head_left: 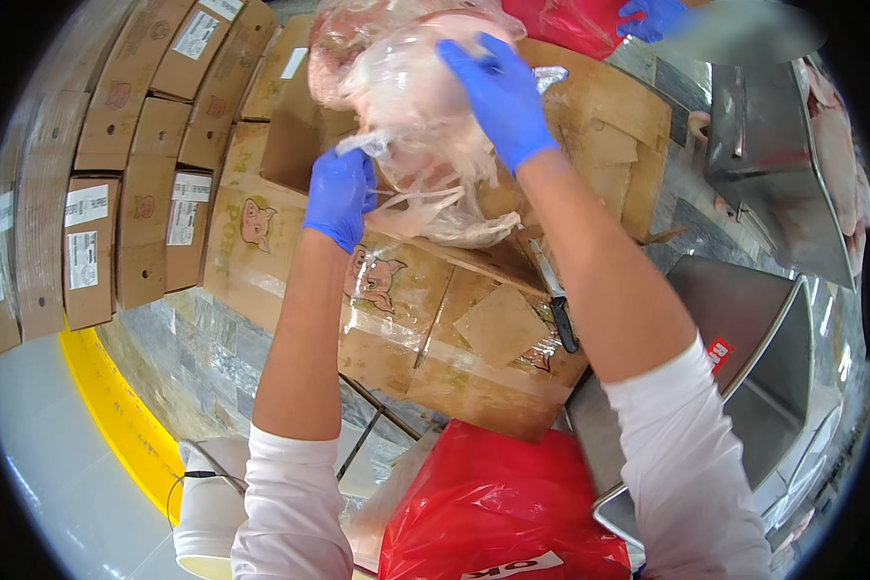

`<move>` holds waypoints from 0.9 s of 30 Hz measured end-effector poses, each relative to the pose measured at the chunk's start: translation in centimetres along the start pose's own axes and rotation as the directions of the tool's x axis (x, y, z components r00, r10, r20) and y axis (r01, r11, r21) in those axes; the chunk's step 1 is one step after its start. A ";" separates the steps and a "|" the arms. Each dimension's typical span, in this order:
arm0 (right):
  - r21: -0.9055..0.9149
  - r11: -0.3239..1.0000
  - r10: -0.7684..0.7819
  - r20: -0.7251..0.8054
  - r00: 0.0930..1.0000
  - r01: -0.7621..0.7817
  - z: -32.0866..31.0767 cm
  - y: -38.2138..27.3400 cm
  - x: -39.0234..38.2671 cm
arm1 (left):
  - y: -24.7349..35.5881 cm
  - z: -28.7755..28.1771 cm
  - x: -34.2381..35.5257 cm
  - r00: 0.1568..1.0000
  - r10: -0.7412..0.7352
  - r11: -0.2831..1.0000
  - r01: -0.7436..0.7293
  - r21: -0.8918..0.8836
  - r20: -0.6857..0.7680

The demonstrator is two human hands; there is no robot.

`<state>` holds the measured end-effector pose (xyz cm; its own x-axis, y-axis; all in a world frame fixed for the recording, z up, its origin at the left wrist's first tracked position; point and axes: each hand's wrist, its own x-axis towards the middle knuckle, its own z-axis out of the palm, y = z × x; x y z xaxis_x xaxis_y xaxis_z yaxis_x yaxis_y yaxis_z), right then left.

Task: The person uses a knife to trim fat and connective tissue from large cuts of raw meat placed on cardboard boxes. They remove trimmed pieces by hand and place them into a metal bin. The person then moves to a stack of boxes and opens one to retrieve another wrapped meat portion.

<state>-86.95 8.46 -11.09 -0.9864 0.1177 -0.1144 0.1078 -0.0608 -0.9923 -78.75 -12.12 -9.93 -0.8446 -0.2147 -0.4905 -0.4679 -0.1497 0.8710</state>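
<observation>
A large piece of pale pink meat (411, 82), loosely wrapped in clear plastic, rests over an open cardboard box (295, 145). Both my hands wear blue gloves. My left hand (340, 193) is closed around a gathered edge of the clear plastic bag (445, 217), at the near left of the meat. Over the right side of the meat, my right hand (503, 101) lies with its fingers stretched out. Loose plastic hangs down between my hands. A knife (563, 324) with a black handle lies near my right forearm, its blade pointing away.
Stacked cardboard boxes (150, 135) stand at the left. Metal bins (744, 358) are at the right. A red plastic bag (503, 503) and white bucket (208, 512) are near me. Another person's gloved hand (652, 17) is at the far right, beside red plastic (575, 29).
</observation>
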 end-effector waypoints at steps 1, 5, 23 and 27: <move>0.031 0.999 0.006 0.194 0.981 -0.013 1.6 -1.4 1.4 | -0.5 -1.7 0.6 0.996 -0.018 0.999 0.023 0.049 -0.090; -0.391 0.878 -0.045 0.507 0.861 0.276 4.5 -0.9 3.3 | -4.7 -7.5 0.3 0.961 -0.116 0.993 0.122 0.006 -0.251; -0.691 0.339 0.101 0.701 0.706 0.639 12.0 6.4 -12.4 | -19.9 -0.4 -11.7 0.958 -0.268 0.882 0.200 -0.426 -0.104; -0.743 0.497 0.071 0.550 0.832 0.448 9.0 8.8 -15.0 | -19.7 -1.8 -12.5 0.923 -0.375 0.821 0.287 -0.493 -0.087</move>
<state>-72.34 -2.80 -17.67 -0.8812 -0.4515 -0.1399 -0.2968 0.7590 -0.5796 -58.51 -8.20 -21.02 -0.5813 -0.2260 -0.7817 -0.4984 -0.6605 0.5616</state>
